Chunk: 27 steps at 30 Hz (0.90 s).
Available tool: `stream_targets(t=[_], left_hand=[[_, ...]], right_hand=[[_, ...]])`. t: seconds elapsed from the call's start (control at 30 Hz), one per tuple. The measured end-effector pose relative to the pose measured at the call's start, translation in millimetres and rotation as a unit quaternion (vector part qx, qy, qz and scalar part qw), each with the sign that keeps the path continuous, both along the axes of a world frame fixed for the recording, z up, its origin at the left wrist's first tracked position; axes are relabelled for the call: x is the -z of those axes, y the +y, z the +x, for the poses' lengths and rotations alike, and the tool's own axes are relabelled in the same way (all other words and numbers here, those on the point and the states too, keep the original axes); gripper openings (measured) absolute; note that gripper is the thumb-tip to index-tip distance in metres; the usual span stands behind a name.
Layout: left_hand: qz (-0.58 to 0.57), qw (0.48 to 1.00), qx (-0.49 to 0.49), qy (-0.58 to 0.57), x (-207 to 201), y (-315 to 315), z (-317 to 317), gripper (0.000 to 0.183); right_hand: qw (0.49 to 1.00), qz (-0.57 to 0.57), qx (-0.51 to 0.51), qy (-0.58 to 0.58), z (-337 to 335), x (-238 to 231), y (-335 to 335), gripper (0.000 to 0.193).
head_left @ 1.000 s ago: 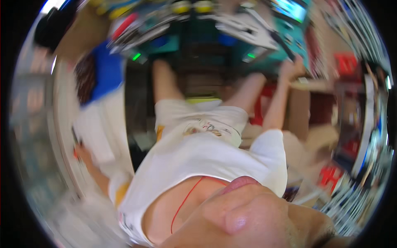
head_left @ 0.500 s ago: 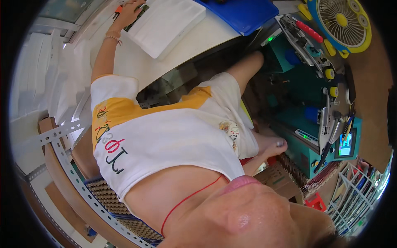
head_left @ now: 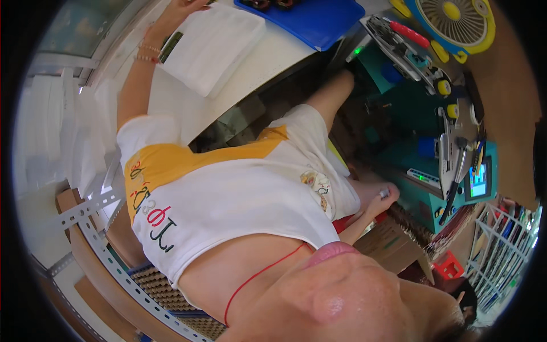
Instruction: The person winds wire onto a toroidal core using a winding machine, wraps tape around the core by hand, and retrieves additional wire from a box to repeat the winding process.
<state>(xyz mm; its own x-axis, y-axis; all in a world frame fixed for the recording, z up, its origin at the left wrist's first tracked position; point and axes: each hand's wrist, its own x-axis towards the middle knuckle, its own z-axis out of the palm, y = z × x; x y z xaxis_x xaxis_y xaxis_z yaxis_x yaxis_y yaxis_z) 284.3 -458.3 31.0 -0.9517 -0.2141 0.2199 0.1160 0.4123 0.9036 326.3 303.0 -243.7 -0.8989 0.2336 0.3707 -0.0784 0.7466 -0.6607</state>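
My left hand [head_left: 185, 8] is at the top edge, above the far end of a flat white box [head_left: 219, 48]. The frame edge cuts it off; its fingers look pinched together, with a small dark bit at their tips that I cannot make out. A narrow dark green strip [head_left: 171, 47] lies between my left wrist and the box. My right hand [head_left: 377, 200] is at the right beside my lap, in front of the teal machine [head_left: 424, 196]. Its fingers are curled, with a small pale grey spot among them, too small to name.
A blue tray [head_left: 310, 25] with dark pieces stands right of the white box. The machine carries metal clamps [head_left: 404, 54], a brush [head_left: 460, 165] and a lit screen [head_left: 478, 181]. Beyond are a yellow and blue fan [head_left: 453, 25], a white wire basket [head_left: 498, 251] and a cardboard box [head_left: 390, 245].
My left hand has moved from the box's left side toward the right along its far end. The orange and black thing near it is out of view. The whole view has shifted slightly.
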Motion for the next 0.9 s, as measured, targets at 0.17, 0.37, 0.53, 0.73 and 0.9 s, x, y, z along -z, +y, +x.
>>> stream_targets(t=[0.17,0.37,0.53,0.73,0.9], left_hand=[[0.257,0.945,0.197,0.044,31.0,86.0,-27.8,0.02],[0.407,0.858,0.311,-0.028,36.6,211.8,-68.9,0.02],[0.407,0.838,0.357,-0.063,37.7,272.0,-93.1,0.022],[0.183,0.886,0.426,0.014,27.4,325.2,-109.8,0.054],[-0.013,0.9,0.436,0.009,-13.8,354.9,-108.5,0.08]], right_hand=[[0.994,0.076,-0.075,-0.019,-36.9,-30.7,-52.0,0.034],[0.977,-0.118,-0.174,-0.028,-57.0,-106.6,-120.9,0.028],[0.966,-0.172,-0.188,-0.046,-59.5,-127.8,-124.2,0.035],[0.837,-0.375,-0.382,-0.109,-89.5,-222.9,-146.7,0.044],[0.868,-0.02,-0.485,-0.109,-129.4,-295.9,-158.8,0.057]])
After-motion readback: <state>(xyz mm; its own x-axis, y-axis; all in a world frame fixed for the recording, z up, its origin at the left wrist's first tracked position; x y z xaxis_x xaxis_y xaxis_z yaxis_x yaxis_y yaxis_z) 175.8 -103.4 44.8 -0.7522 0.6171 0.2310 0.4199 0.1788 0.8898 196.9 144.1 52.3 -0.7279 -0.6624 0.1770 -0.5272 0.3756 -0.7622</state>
